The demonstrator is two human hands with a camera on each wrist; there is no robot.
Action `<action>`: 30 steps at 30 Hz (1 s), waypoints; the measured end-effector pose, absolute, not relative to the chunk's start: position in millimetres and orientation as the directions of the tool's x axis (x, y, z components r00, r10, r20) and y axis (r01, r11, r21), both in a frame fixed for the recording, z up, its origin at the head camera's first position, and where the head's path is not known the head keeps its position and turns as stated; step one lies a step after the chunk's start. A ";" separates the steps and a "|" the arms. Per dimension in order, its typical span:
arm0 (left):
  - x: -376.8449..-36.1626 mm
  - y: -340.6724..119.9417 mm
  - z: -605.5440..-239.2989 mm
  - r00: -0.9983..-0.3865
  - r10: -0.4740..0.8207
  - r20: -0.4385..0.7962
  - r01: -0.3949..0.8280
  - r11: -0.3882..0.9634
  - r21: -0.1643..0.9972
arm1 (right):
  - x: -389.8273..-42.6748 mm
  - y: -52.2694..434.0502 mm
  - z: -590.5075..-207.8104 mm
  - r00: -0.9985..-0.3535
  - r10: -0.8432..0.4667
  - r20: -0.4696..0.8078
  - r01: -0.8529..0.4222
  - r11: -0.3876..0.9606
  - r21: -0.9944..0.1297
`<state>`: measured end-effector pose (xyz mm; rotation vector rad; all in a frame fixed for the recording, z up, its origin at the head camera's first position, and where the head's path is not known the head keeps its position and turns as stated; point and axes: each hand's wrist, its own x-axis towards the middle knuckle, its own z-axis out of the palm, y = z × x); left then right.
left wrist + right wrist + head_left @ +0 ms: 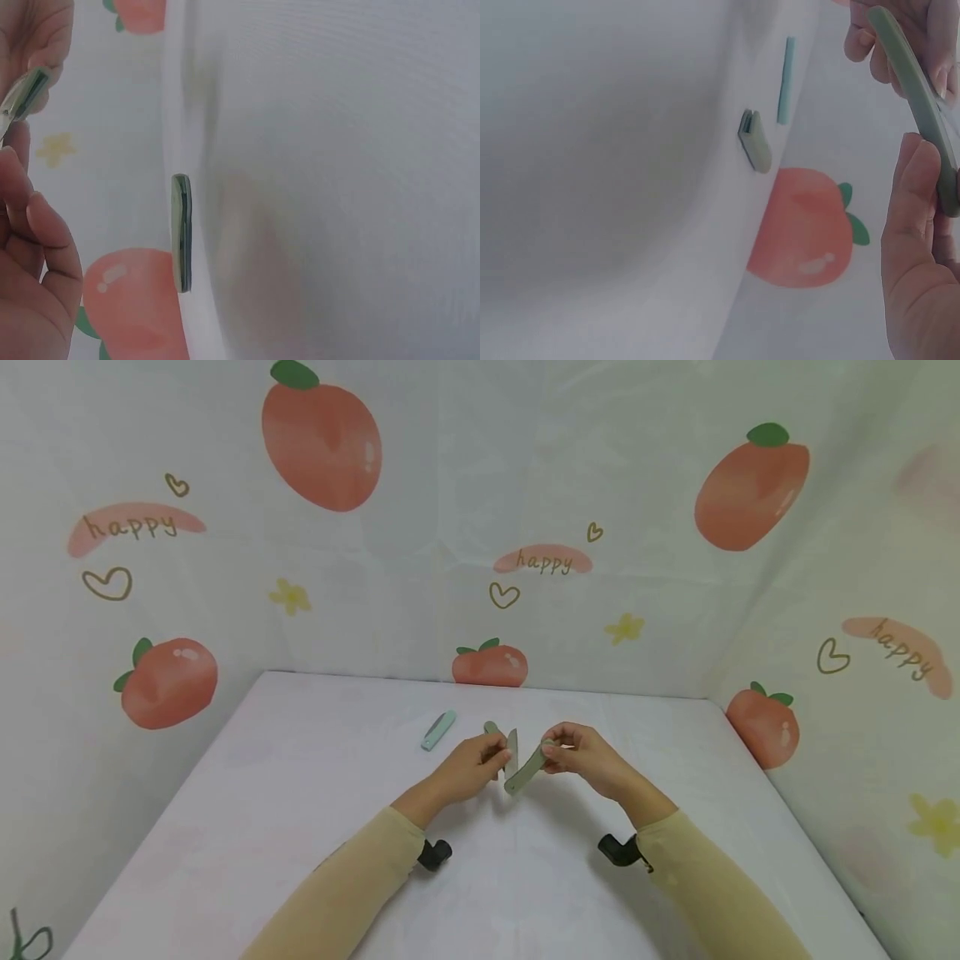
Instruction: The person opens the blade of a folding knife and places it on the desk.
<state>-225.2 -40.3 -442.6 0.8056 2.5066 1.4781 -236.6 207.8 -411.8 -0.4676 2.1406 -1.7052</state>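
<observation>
A green-handled folding knife (525, 772) is held above the table, its blade (513, 750) swung partway out from the handle. The left hand (471, 767) pinches the blade between thumb and fingers. At the handle's far end, the right hand (588, 762) grips it with fingertips and thumb; in the right wrist view the right hand (922, 232) has its thumb along the green handle (915, 86). Behind the left hand a second green folding knife (490, 727) lies folded on the table, partly hidden in the head view.
A teal folding knife (438, 730) lies on the white table (300, 793), left of the second green one. A white cloth printed with fruit (322, 447) hangs behind and at the sides. Both wrists carry small black cameras (618, 850).
</observation>
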 end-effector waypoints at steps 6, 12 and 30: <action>-226.7 -43.4 -442.4 -0.875 0.432 0.219 0.369 0.302 0.879 | -237.1 215.5 -412.4 -0.891 -0.444 -0.095 0.017 0.177 -0.984; -227.8 -44.7 -444.1 -0.907 0.352 0.229 0.324 0.239 0.915 | -234.8 219.5 -412.9 -0.893 -0.437 -0.111 0.055 0.138 -0.989; -229.5 -52.5 -443.3 -0.937 0.257 0.238 0.281 0.147 0.948 | -232.7 221.6 -415.1 -0.901 -0.411 -0.137 0.098 0.114 -0.989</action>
